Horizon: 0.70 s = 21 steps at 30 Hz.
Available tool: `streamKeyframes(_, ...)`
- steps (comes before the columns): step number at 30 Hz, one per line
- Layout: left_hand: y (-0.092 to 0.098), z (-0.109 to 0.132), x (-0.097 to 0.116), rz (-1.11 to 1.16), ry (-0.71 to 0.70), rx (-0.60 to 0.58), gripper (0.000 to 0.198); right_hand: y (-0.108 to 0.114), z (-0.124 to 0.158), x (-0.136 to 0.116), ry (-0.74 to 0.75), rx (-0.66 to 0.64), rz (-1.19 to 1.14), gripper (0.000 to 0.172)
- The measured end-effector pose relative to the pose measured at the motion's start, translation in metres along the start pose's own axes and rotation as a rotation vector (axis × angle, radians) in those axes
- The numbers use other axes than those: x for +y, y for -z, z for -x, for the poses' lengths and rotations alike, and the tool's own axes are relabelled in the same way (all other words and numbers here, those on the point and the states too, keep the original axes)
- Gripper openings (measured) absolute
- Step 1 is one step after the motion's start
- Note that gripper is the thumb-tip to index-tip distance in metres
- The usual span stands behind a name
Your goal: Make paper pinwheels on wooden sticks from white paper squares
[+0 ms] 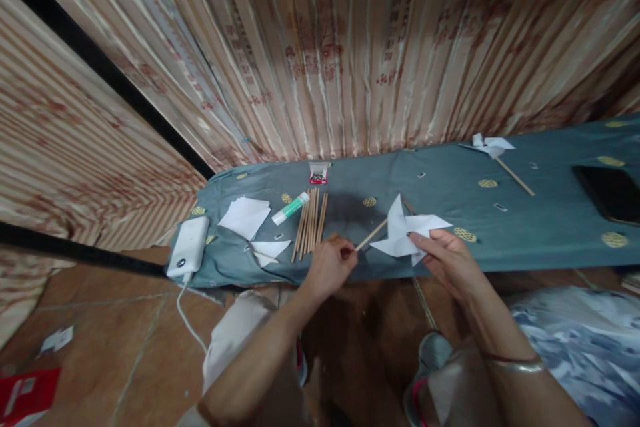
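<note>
My left hand point(334, 263) is closed on the lower end of a thin wooden stick point(371, 235). The stick runs up to a white paper pinwheel point(399, 230), whose blades are folded toward a dark spot at the centre. With thumb and fingers, my right hand point(445, 253) pinches the pinwheel near that centre. Left of my hands lie several loose wooden sticks point(311, 223), a green and white glue stick point(291, 209) and a small open red box point(318, 173). A stack of white paper squares point(245, 217) and a folded white paper piece point(271, 251) sit farther left.
A cloth-covered narrow bench point(350, 177) carries everything. A white power bank point(189, 247) with a cable stands at its left end. Another pinwheel point(493, 147) lies at the right, near a black phone point(613, 192). A curtain point(325, 47) hangs behind.
</note>
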State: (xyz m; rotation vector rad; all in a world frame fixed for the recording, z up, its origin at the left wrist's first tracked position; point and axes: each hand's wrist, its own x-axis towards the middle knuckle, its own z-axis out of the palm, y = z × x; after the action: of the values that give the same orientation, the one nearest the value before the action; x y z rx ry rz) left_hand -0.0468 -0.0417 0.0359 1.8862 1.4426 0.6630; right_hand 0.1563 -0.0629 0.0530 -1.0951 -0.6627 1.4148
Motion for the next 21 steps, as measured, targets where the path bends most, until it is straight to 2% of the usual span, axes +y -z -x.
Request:
streamKeyframes(2, -0.016, 0.023, 0.001, 0.442, 0.210, 0.001, 0.013, 0.002, 0.006, -0.003, -0.011, 0.000, 0.026, 0.031)
streamKeyframes(4, -0.032, 0.044, 0.001, 0.759, 0.366, 0.020, 0.021, 0.003, 0.012, -0.003, -0.031, -0.016, 0.064, 0.031)
streamKeyframes(8, -0.057, 0.073, -0.002, 1.164, 0.528, 0.251, 0.036, 0.001, 0.022, -0.001, -0.083, -0.090, 0.248, 0.030)
streamKeyframes(10, -0.066, 0.078, -0.004, 1.258, 0.590, 0.301, 0.040, -0.001, 0.026, 0.002, -0.068, -0.187, 0.394, 0.027)
streamKeyframes(12, -0.073, 0.078, -0.006, 1.306, 0.639, 0.290, 0.039, -0.003, 0.031, 0.007, -0.030, -0.310, 0.544, 0.024)
streamKeyframes(14, -0.077, 0.075, -0.009, 1.339, 0.694, 0.300, 0.036, -0.004, 0.033, 0.014, 0.005, -0.377, 0.684, 0.024)
streamKeyframes(21, -0.085, 0.066, -0.021, 1.212, 0.807, 0.170, 0.050, -0.006, 0.018, 0.024, 0.197, -0.344, 1.073, 0.018)
